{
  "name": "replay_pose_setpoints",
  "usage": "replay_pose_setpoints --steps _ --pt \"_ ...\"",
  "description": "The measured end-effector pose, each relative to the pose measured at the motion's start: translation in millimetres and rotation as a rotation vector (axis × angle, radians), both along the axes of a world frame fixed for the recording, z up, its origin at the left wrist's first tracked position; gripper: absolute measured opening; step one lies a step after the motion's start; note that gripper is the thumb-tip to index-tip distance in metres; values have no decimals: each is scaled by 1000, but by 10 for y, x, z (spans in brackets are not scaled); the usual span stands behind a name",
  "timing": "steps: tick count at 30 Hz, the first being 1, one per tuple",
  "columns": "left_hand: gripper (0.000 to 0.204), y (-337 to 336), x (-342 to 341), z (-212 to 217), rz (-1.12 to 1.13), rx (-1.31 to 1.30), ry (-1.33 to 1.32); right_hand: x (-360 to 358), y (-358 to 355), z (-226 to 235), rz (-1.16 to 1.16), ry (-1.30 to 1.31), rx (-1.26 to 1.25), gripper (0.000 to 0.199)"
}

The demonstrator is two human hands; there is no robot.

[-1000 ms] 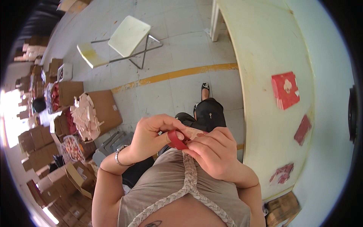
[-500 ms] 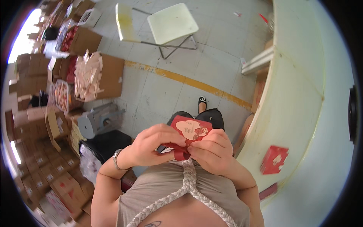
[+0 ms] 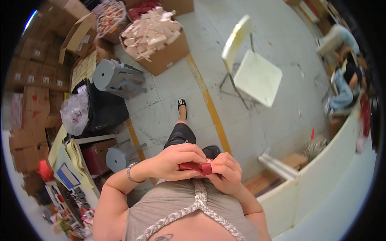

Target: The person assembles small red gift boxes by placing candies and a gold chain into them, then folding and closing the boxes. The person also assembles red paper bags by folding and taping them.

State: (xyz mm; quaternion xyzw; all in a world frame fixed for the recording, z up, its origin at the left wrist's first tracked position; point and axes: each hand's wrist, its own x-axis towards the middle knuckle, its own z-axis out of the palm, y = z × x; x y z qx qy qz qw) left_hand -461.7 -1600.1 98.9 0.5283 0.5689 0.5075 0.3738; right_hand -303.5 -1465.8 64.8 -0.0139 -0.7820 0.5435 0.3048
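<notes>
In front of my waist, both hands hold a small red packet (image 3: 189, 166). My left hand (image 3: 177, 160), with a bracelet on its wrist, is closed round the packet's left side, thumb below and fingers on top. On the right side my right hand (image 3: 226, 172) pinches it, fingers curled. A dark red ribbon loop (image 3: 206, 169) sticks out between the two hands, by the right fingertips. Most of the packet's face is hidden behind my fingers, and I cannot tell how the ribbon is fastened.
A white folding chair (image 3: 258, 83) stands ahead to the right. Grey stools (image 3: 105, 75) and a black bin (image 3: 108, 114) are at left, near a carton (image 3: 167, 54) heaped with pale pieces. A long pale table (image 3: 281, 209) runs along my right. Another person (image 3: 350, 80) sits far right.
My view has turned, so the chair and carton shift rightward, and the red packets on the table leave the picture. The held packet's printed face, plain before, is now mostly covered by my hands.
</notes>
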Motion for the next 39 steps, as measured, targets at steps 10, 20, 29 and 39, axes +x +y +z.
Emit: replay_pose_setpoints --steps 10,20,29,39 --pt "23 116 -2141 26 432 -223 -68 -2588 372 107 100 -144 -215 21" --pt "27 1098 -4043 -176 235 -143 -243 -4295 1261 -13 51 -218 -319 17" --pt "23 2954 -5693 -335 498 -233 -208 -6151 3120 -233 -21 -246 -323 13" --pt "20 4776 -7440 -321 357 -323 -347 -7808 4907 -68 -2 -352 -554 15"
